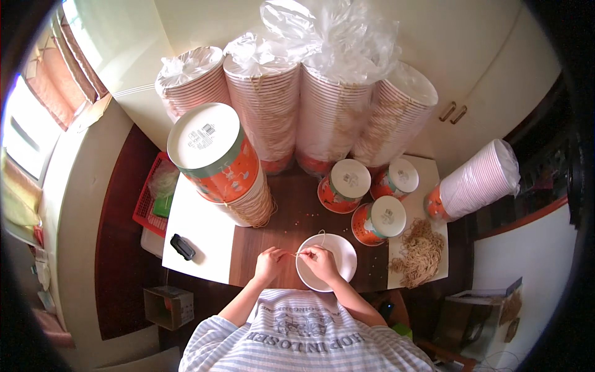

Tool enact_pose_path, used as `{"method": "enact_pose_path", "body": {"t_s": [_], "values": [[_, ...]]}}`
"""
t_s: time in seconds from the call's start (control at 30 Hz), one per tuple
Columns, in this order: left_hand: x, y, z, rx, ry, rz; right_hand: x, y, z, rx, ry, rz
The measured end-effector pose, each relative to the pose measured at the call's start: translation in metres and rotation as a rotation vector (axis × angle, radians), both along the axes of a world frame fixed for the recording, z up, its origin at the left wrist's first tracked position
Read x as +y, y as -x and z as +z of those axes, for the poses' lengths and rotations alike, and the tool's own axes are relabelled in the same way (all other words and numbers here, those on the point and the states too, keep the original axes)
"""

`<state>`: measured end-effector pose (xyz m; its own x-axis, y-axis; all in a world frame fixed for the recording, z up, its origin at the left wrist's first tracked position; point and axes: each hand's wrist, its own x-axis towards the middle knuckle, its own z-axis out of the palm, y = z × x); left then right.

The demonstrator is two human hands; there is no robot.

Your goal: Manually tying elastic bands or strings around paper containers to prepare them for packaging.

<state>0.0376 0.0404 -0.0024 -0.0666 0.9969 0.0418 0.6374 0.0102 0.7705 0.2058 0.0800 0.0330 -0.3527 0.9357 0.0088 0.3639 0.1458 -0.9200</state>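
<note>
At the table's near edge, my left hand (269, 265) pinches one end of a thin beige cord (322, 234). Opposite it, the fingertips of my right hand (318, 262) are closed on the same cord. Part of the cord loops up beside the rim of a white paper bucket (349, 255), which stands mouth up beneath my right hand. My right hand hides part of the bucket's inside. The fine detail between my fingertips is too small to make out. A tangled heap of similar beige cords (420, 253) lies at the table's right side.
Three upturned orange buckets (370, 230) stand right of centre. A stack of buckets (217, 167) rises at left, with tall plastic-wrapped stacks (266, 105) behind. Another wrapped stack (474, 183) leans at right. A black object (182, 247) and a red basket (144, 198) are at left.
</note>
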Motion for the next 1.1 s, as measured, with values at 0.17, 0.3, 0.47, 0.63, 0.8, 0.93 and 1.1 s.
{"method": "enact_pose_path", "body": {"t_s": [0.17,0.3,0.47,0.63,0.8,0.93,1.1], "values": [[0.007,-0.005,0.01,-0.034,-0.038,0.017,0.001,0.002,0.003,0.007,-0.005,0.007],[0.016,-0.011,0.025,-0.1,-0.044,0.005,0.002,0.002,-0.002,0.003,-0.005,0.005],[0.01,-0.003,0.005,-0.211,0.065,0.244,0.001,0.001,0.0,0.021,0.012,-0.023],[-0.016,0.005,-0.009,-0.229,0.263,0.126,0.001,0.001,-0.001,0.022,0.005,-0.008],[-0.014,-0.014,0.004,-0.915,0.561,0.282,0.0,0.003,-0.002,0.024,0.006,-0.009],[-0.003,-0.024,0.009,-1.104,0.524,0.431,-0.001,0.003,-0.003,0.018,0.012,0.01],[0.007,-0.027,0.015,-1.12,0.452,0.428,-0.001,0.004,-0.002,-0.001,0.027,0.01]]}}
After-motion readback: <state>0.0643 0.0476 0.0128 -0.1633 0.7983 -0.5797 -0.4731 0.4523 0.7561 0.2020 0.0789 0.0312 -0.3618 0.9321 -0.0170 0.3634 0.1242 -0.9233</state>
